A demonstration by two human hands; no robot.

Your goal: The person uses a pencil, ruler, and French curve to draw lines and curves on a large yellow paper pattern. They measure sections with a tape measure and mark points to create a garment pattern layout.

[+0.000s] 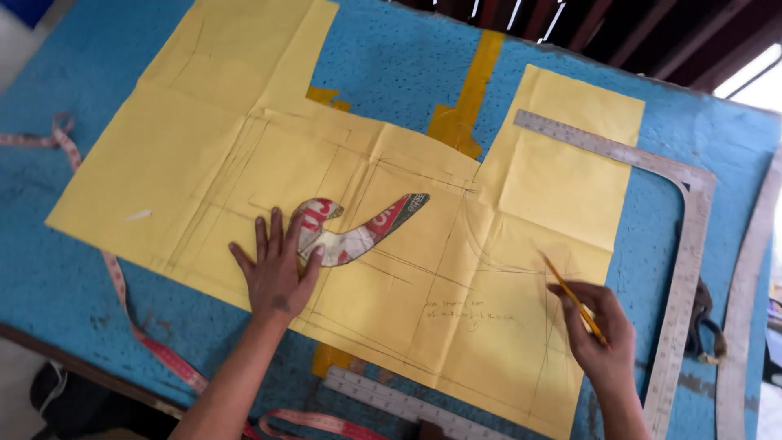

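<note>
My left hand (275, 273) lies spread flat, pinning the curved template (350, 228) onto the yellow pattern paper (204, 147). My right hand (601, 334), at four o'clock, pinches a pencil (570, 293); I judge that tracing the curve calls for steady pressure.

Big yellow pattern paper (244, 155) lies flat across the frame's middle, creased and covered in pencil lines. A curved red-and-white template (350, 232) rests on it, centre-left. A yellow pencil (573, 297) slants at lower right, tip on the paper.
</note>
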